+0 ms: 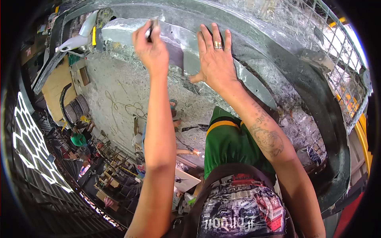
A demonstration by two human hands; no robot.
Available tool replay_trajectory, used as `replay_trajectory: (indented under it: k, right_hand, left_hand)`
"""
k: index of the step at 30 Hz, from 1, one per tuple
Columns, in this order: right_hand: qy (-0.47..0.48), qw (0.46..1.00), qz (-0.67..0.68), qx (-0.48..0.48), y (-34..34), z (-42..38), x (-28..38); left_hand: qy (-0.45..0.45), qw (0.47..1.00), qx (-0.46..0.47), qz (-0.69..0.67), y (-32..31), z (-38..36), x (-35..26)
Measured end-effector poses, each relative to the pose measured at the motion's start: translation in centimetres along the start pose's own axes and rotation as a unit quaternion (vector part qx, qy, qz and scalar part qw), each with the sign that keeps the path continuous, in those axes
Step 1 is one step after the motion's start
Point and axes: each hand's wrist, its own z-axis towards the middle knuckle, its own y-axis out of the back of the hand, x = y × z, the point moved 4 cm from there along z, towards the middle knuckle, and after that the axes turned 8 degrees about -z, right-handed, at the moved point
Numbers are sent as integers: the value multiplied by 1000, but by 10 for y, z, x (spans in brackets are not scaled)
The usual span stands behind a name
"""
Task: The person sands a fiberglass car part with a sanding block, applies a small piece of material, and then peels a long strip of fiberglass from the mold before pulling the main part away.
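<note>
My left hand [152, 49] is closed in a pinch around a small flat grey piece [154, 23]; blur and my fingers hide its exact kind. It works against the upper face of a long grey moulded panel [123, 29], which has pale smeared patches and small holes. My right hand [217, 59] lies flat on the same panel, fingers spread and pointing away from me, with a ring on one finger. Below the left hand a darker patch [176, 59] shows on the panel's side.
A metal mesh grille [337, 43] and a yellow post [360, 139] stand at the right. White translucent bottles [75, 43] lie at the upper left. Tires [77, 107] and a cable [123, 107] are on the concrete floor. A person in green [79, 139] is farther off.
</note>
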Motion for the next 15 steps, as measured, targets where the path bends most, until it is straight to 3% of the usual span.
replay_trajectory:
  k: [3, 4, 6, 9, 10, 13, 15]
  right_hand:
    - [-5, 1000, -14, 20, 2, 0, 1]
    - [-7, 1000, -9, 21, 2, 0, 0]
    - [-9, 1000, 2, 12, 1, 2, 0]
    - [-3, 1000, 7, 14, 1, 1, -1]
    - [6, 1000, 2, 14, 3, 0, -1]
    - [3, 1000, 7, 13, -1, 1, -1]
    - [2, 1000, 10, 6, 1, 4, -4]
  left_hand:
    - [-30, 990, 42, 134, 48, -36, -22]
    - [-33, 989, 40, 136, 44, -42, -21]
    - [-89, 973, 128, 172, 18, -60, -21]
    - [-161, 956, 127, 208, -18, -16, 0]
    - [-103, 978, 99, 154, -20, -19, 6]
    - [-80, 979, 119, 147, -1, -65, -3]
    - [-73, 975, 126, 165, -3, -56, -4]
